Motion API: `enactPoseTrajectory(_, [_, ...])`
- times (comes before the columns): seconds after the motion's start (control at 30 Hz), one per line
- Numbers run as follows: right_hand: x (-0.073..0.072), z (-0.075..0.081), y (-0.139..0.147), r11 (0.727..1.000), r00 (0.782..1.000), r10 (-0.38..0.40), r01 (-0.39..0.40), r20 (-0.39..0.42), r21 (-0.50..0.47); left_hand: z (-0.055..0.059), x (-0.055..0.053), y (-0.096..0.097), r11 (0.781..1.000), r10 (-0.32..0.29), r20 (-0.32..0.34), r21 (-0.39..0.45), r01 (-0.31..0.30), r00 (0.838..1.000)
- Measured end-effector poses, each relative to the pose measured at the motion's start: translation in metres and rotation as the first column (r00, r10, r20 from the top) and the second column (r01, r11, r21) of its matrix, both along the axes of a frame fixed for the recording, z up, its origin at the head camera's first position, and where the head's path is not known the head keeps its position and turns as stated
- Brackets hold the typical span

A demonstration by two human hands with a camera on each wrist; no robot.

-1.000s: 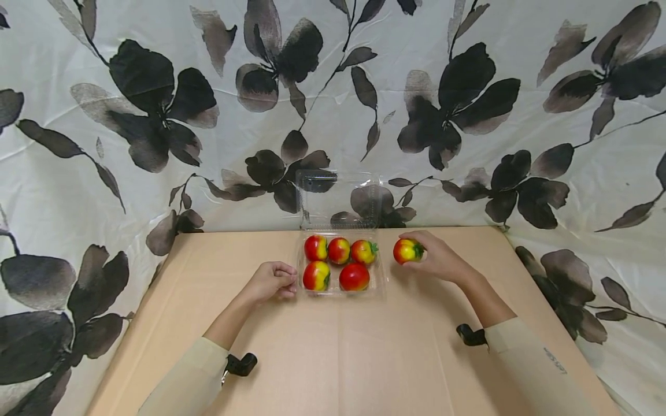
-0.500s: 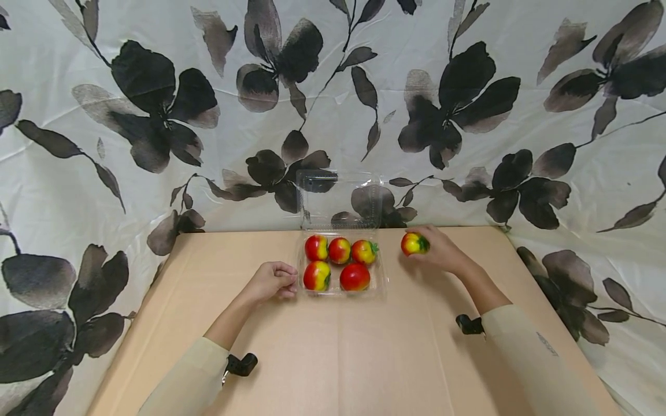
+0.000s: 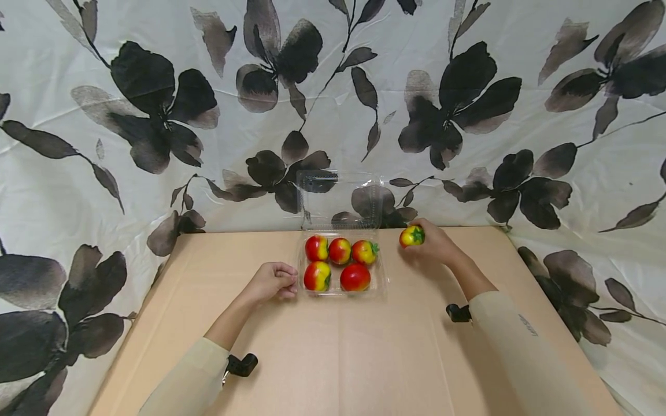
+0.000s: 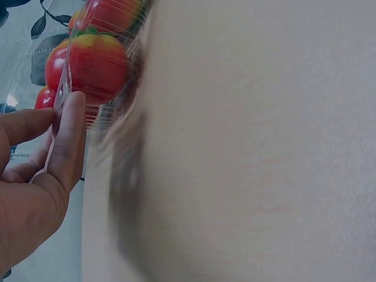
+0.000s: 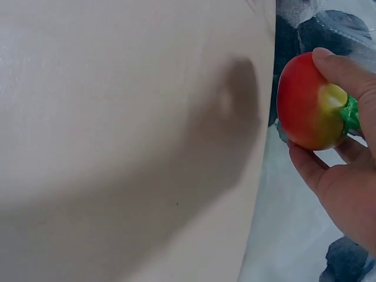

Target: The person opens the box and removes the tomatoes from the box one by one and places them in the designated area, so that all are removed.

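Observation:
A clear plastic clamshell box (image 3: 385, 283) stands on the table with its lid raised. Several red-and-yellow tomatoes (image 3: 355, 277) sit inside, some showing green stem tops; the front right corner slot holds none that I can see. My left hand (image 3: 272, 281) pinches the box's left edge between thumb and fingers, which the left wrist view shows close up beside a tomato (image 4: 100, 70). To the right of the box, my right hand (image 3: 434, 245) grips another tomato (image 3: 411, 236) above the table. In the right wrist view this tomato (image 5: 305, 106) has its green top toward the palm.
The box's transparent lid (image 3: 339, 199) leans up against a white cloth (image 3: 364, 34) printed with dark flowers, which hangs behind the table. The tan table (image 3: 338, 358) ends just behind the box. A black wrist camera (image 3: 458, 313) sits below each hand.
The right hand first drew slightly right with its tomato, then shifted up and back a little left, turning the tomato's green top more into view. The left hand and box stayed put.

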State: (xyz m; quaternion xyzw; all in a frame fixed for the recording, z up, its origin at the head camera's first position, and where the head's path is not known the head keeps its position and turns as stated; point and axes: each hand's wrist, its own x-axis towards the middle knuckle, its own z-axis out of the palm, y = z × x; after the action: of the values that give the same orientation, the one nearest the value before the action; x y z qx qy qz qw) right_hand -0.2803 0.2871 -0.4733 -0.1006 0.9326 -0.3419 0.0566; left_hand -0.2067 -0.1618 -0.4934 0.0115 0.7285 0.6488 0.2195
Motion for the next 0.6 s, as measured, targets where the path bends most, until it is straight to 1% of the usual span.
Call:
enactPoseTrajectory(0.2, [-0.006, -0.008, -0.006, 0.999, 0.996, -0.047, 0.047, 0.071, 0.013, 0.001, 0.002, 0.001, 1.000, 0.018, 0.018, -0.006, -0.018, 1.000])
enactPoseTrajectory(0.37, [-0.010, -0.014, -0.010, 0.996, 0.993, -0.087, 0.085, 0.074, 0.030, 0.000, 0.002, 0.001, 1.000, 0.013, 0.015, -0.005, -0.013, 1.000])
enactPoseTrajectory(0.6, [-0.015, -0.023, -0.014, 0.982, 0.974, -0.185, 0.187, 0.129, -0.003, 0.001, 0.002, 0.000, 1.000, 0.020, 0.016, -0.015, -0.020, 1.000])
